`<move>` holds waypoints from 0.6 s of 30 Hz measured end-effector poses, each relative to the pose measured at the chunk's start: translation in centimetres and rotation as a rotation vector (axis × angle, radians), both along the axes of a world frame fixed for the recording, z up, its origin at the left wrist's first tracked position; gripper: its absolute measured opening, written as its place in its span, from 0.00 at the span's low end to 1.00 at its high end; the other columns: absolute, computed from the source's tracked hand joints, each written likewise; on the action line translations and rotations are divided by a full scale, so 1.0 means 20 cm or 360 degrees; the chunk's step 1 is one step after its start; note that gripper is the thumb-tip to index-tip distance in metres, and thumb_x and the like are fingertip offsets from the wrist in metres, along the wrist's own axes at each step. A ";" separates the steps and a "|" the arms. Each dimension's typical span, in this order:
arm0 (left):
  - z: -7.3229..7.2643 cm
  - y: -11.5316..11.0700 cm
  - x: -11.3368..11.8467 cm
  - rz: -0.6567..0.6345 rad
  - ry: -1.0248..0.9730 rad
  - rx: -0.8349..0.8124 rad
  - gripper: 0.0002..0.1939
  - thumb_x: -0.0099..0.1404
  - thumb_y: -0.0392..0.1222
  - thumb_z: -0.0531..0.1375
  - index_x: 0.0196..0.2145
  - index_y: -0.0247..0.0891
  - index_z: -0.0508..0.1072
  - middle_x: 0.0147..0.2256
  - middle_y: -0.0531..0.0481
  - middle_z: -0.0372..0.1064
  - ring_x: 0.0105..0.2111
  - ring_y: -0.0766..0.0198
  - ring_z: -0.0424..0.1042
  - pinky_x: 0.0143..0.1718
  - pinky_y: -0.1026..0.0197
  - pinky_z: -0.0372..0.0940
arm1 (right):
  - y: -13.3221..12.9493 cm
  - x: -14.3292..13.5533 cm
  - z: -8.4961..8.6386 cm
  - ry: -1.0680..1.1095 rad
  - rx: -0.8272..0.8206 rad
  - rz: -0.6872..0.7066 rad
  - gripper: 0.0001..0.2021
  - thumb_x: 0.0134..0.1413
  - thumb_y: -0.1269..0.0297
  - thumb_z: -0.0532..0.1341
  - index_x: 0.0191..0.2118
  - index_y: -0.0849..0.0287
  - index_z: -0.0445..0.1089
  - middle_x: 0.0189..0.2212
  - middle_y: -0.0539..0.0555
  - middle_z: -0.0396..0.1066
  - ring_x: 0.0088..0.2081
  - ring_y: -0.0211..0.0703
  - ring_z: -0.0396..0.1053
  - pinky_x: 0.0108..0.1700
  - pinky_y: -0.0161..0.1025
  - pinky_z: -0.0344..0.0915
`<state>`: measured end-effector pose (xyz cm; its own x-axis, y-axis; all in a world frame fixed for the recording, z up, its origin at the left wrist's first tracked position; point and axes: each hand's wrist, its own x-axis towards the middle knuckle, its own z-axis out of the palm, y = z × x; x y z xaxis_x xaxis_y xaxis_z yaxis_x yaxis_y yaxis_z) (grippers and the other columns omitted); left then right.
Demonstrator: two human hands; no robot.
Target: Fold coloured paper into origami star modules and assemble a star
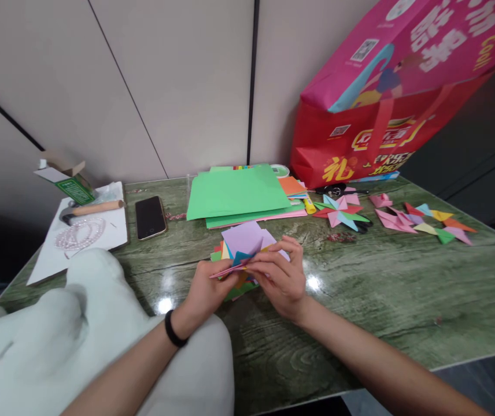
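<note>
Between both hands is a folded paper piece (pixel 242 257) showing blue and pink layers. My left hand (pixel 206 289) pinches its pink end, thumb and fingers pressed together. At the other end, my right hand (pixel 281 280) has its fingertips closed on the paper, and those fingers hide part of it. Right beneath the hands lies a pile of coloured paper squares (pixel 243 233), purple on top with green, red and yellow edges sticking out. A folded multicoloured paper star (pixel 338 211) and another pointed chain of folded papers (pixel 442 222) rest farther right.
Green sheets (pixel 239 193) are stacked at the back, beside a yellow glue stick (pixel 309 205). A phone (pixel 151 217), hammer (pixel 95 209), bead string (pixel 79 233) and small box (pixel 71 184) are at left. Large bags (pixel 360 133) stand back right. A white plush form (pixel 100 300) covers the front left.
</note>
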<state>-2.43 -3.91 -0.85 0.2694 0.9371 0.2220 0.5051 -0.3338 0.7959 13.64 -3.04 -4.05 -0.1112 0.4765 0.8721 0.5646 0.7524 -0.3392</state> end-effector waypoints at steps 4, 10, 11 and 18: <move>0.01 0.00 0.00 -0.0008 -0.0050 -0.0011 0.09 0.55 0.37 0.55 0.21 0.32 0.71 0.17 0.56 0.58 0.19 0.71 0.53 0.21 0.70 0.52 | 0.00 0.00 0.01 -0.0060 0.0036 -0.0007 0.05 0.48 0.69 0.64 0.32 0.52 0.70 0.29 0.46 0.74 0.37 0.43 0.63 0.51 0.51 0.52; -0.01 0.00 0.00 0.0051 -0.0005 0.0004 0.13 0.56 0.38 0.54 0.16 0.33 0.65 0.16 0.57 0.53 0.18 0.71 0.50 0.19 0.69 0.49 | 0.01 0.00 0.04 -0.0140 -0.0058 -0.0016 0.03 0.50 0.67 0.63 0.31 0.53 0.69 0.26 0.46 0.74 0.36 0.43 0.63 0.52 0.52 0.49; -0.01 0.00 0.00 0.0059 0.0003 0.0004 0.13 0.56 0.39 0.54 0.16 0.34 0.64 0.15 0.57 0.53 0.18 0.71 0.50 0.19 0.69 0.48 | 0.01 0.00 0.04 -0.0147 -0.0080 -0.0005 0.02 0.50 0.67 0.62 0.31 0.53 0.69 0.27 0.46 0.74 0.36 0.43 0.63 0.52 0.52 0.49; -0.02 0.00 0.00 0.0028 0.0052 -0.0017 0.18 0.58 0.40 0.53 0.14 0.35 0.57 0.15 0.58 0.48 0.18 0.72 0.47 0.19 0.68 0.46 | 0.01 -0.01 0.05 -0.0115 -0.0293 0.0073 0.03 0.53 0.67 0.59 0.28 0.56 0.67 0.25 0.48 0.71 0.38 0.44 0.62 0.52 0.52 0.49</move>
<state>-2.35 -3.87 -1.25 0.2595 0.9440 0.2035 0.5366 -0.3162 0.7823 13.37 -2.90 -3.04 -0.1958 0.6201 0.7597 0.5589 0.7071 -0.4331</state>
